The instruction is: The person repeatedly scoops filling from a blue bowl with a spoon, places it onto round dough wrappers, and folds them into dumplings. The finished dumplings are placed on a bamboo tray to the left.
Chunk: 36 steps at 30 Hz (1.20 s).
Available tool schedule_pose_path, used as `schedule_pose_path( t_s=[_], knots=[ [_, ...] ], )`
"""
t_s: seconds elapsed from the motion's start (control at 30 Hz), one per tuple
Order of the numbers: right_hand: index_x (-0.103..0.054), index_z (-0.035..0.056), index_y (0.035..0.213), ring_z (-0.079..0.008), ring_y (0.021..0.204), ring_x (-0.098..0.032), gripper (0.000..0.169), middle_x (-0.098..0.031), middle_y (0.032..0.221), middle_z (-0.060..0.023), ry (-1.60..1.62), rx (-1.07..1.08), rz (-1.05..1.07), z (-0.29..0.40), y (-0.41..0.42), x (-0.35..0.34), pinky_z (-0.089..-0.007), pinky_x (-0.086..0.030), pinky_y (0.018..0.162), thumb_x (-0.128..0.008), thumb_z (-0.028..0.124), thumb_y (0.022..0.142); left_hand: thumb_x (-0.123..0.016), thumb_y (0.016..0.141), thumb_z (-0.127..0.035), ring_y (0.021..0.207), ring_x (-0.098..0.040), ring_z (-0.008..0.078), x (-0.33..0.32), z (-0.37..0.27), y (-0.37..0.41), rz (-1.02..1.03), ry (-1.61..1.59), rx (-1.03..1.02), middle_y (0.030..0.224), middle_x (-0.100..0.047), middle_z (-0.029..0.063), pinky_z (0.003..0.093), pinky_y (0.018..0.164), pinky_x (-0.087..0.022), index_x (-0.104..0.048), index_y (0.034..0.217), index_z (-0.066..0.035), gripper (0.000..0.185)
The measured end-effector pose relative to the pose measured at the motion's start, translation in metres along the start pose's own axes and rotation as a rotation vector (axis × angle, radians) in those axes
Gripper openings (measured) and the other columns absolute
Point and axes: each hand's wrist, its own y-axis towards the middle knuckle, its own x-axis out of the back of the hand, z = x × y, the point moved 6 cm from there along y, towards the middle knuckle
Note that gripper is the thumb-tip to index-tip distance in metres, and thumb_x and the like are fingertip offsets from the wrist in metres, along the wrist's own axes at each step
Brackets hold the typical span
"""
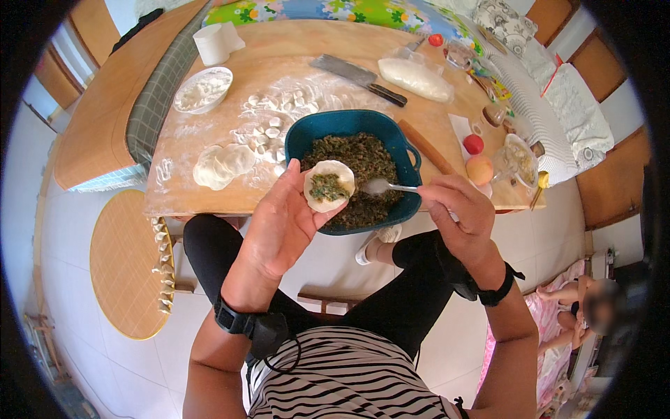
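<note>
On the fingers of my left hand (285, 225) lies a round dough wrapper (315, 201) with green filling on its middle. My right hand (463, 212) grips the handle of a metal spoon (378, 186), whose bowl is over the chopped filling (366, 157) in a blue plastic basin (340, 119). Left of the basin, flat dough wrappers (225, 162) overlap in a pile on the floured wooden table (183, 194). Small dough pieces (272, 132) lie between that pile and the basin. A wooden rolling pin (426, 146) lies at the basin's right.
A cleaver (348, 70) and a bag of dough (416, 78) lie behind the basin. A flour bowl (203, 90) and paper roll (212, 44) stand back left. Several dumplings (165, 262) line a round board (128, 262) at lower left. A person (568, 309) sits at far right.
</note>
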Motion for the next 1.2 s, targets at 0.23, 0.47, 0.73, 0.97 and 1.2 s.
schedule_pose_path(
  t_s=[0.23, 0.47, 0.73, 0.97, 1.2],
  knots=[
    [-0.071, 0.0048, 0.098, -0.0264, 0.079, -0.064, 0.017, -0.066, 0.091, -0.0119, 0.026, -0.051, -0.103, 0.002, -0.001, 0.009, -0.0329, -0.051, 0.068, -0.067, 0.002, 0.082, -0.037, 0.104, -0.040, 0.119, -0.057, 0.0229, -0.002, -0.001, 0.001, 0.023, -0.011, 0.014, 0.132, -0.055, 0.0135, 0.0380, 0.104, -0.047, -0.044, 0.133, 0.000, 0.050],
    [-0.071, 0.0042, 0.097, -0.0247, 0.077, -0.065, 0.016, -0.066, 0.090, -0.0125, 0.068, 0.053, -0.027, 0.020, 0.008, 0.007, -0.0310, -0.051, 0.067, -0.068, 0.001, 0.082, -0.038, 0.104, -0.041, 0.118, -0.058, 0.0231, -0.005, 0.003, 0.001, 0.047, -0.022, 0.069, 0.131, -0.055, 0.0149, 0.0366, 0.102, -0.048, -0.043, 0.134, 0.003, 0.053],
    [-0.070, 0.0022, 0.095, -0.0226, 0.079, -0.064, 0.012, -0.067, 0.089, -0.0120, 0.112, -0.013, -0.027, 0.020, 0.015, 0.000, -0.0298, -0.050, 0.068, -0.066, 0.000, 0.084, -0.037, 0.104, -0.044, 0.118, -0.058, 0.0231, -0.007, 0.008, -0.001, 0.056, -0.010, 0.107, 0.131, -0.055, 0.0156, 0.0363, 0.102, -0.049, -0.043, 0.134, 0.005, 0.058],
    [-0.069, 0.0008, 0.095, -0.0211, 0.078, -0.064, 0.011, -0.068, 0.089, -0.0119, 0.211, -0.037, -0.002, 0.013, 0.014, 0.001, -0.0291, -0.050, 0.069, -0.065, -0.001, 0.085, -0.038, 0.103, -0.044, 0.118, -0.057, 0.0227, -0.007, 0.008, 0.000, 0.062, 0.002, 0.103, 0.131, -0.055, 0.0148, 0.0365, 0.103, -0.048, -0.043, 0.134, 0.004, 0.057],
    [-0.068, -0.0013, 0.100, -0.0139, 0.079, -0.061, 0.012, -0.066, 0.088, -0.0079, 0.191, -0.111, -0.025, 0.007, 0.016, -0.004, -0.0248, -0.047, 0.069, -0.063, 0.002, 0.090, -0.037, 0.103, -0.047, 0.119, -0.057, 0.0253, -0.009, 0.014, -0.001, 0.061, 0.034, 0.118, 0.132, -0.054, 0.0176, 0.0383, 0.105, -0.046, -0.042, 0.135, 0.006, 0.062]
  ],
)
